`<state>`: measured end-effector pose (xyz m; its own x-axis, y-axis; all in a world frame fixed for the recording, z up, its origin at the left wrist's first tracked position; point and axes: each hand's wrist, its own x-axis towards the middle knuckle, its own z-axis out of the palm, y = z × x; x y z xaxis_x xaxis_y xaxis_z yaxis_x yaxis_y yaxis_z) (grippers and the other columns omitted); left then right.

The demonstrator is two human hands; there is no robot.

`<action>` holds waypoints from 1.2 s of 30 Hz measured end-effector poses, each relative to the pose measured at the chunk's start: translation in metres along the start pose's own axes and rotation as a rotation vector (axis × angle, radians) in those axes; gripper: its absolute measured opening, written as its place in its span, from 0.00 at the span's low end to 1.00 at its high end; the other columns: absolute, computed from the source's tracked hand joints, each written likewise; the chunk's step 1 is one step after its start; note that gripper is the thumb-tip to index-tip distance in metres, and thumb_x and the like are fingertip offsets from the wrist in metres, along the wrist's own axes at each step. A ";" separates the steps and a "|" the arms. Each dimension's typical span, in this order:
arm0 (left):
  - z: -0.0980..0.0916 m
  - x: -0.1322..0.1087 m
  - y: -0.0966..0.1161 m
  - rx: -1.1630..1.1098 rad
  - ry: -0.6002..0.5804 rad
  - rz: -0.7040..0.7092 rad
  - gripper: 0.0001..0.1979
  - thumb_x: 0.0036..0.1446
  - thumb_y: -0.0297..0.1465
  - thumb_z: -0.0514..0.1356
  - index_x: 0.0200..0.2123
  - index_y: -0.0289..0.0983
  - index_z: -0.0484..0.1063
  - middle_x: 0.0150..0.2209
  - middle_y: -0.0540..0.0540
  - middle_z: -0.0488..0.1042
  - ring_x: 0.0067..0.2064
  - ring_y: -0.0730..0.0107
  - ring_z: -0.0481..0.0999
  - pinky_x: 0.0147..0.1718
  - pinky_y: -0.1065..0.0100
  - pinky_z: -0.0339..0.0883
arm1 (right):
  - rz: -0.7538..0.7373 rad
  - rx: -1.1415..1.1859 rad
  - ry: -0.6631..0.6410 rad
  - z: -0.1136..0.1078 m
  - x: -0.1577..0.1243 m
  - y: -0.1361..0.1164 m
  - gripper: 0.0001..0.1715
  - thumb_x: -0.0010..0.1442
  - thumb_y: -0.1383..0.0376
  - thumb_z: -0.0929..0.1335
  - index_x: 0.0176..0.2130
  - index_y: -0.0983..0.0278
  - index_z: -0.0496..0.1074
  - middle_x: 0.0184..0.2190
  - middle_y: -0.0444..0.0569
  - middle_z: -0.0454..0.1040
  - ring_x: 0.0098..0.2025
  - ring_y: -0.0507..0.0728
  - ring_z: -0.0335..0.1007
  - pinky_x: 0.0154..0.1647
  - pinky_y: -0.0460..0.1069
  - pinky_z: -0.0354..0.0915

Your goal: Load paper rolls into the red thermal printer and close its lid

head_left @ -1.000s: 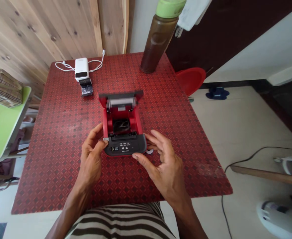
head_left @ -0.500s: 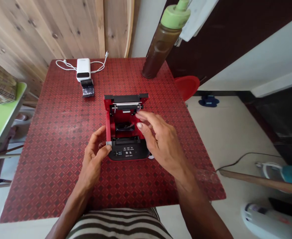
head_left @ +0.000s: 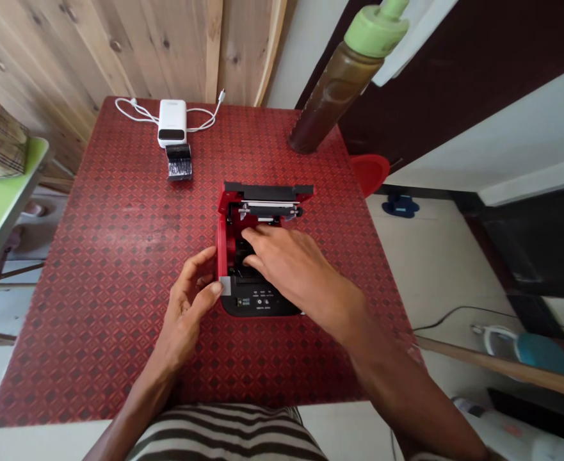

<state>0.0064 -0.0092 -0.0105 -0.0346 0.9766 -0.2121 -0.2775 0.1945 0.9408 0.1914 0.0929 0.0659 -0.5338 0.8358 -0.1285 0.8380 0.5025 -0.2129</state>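
Note:
A red and black label printer (head_left: 262, 306) sits on the table with its lid (head_left: 268, 192) raised, showing a white strip and a roller underneath. My left hand (head_left: 188, 304) grips its left side, thumb on the grey patch at the front corner and fingers along the red wall. Inside the paper compartment is my right hand (head_left: 291, 259), index finger and thumb curled around a dark part there. That part is mostly hidden by the hand, so its kind cannot be made out.
A white power bank (head_left: 172, 118) with a white cable and a roll of black material (head_left: 179, 162) lie at the back left. A tall brown bottle (head_left: 334, 86) with a green cap stands at the back right of the red patterned table (head_left: 94, 320). Beyond is a red stool (head_left: 370, 173).
My right hand has moved left and down into the compartment, from its right edge. My left hand keeps its place on the printer's side. The whole view has shifted slightly.

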 end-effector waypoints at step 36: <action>-0.002 0.004 -0.005 0.039 0.048 0.019 0.26 0.71 0.43 0.69 0.69 0.47 0.79 0.69 0.41 0.81 0.68 0.45 0.80 0.69 0.46 0.72 | 0.459 0.618 0.444 0.077 -0.037 0.071 0.18 0.67 0.46 0.73 0.42 0.56 0.73 0.31 0.46 0.82 0.31 0.59 0.79 0.34 0.52 0.67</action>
<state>0.0061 -0.0062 -0.0168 -0.0861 0.9748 -0.2059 -0.2388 0.1805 0.9541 0.2617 0.0807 -0.0192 0.0407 0.9987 0.0305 0.6793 -0.0052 -0.7338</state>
